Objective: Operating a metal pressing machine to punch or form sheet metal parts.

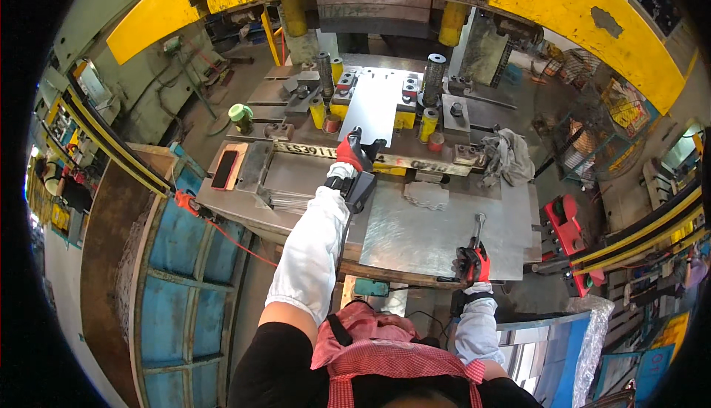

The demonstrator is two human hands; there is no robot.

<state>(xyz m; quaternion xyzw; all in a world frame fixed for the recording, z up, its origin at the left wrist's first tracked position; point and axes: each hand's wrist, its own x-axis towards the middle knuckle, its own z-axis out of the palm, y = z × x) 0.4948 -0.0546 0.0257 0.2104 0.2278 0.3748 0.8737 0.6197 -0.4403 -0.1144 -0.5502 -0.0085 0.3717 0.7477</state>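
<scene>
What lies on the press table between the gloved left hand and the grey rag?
In the head view, between the left hand and the rag lies a small stack of cut metal pieces on the table.

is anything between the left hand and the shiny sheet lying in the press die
Nothing visible. The left hand reaches over the die's front rail, at the near edge of the metal sheet, with open space between them. The yellow posts stand off to the sides. The right hand holds a metal tool back at the table.
</scene>
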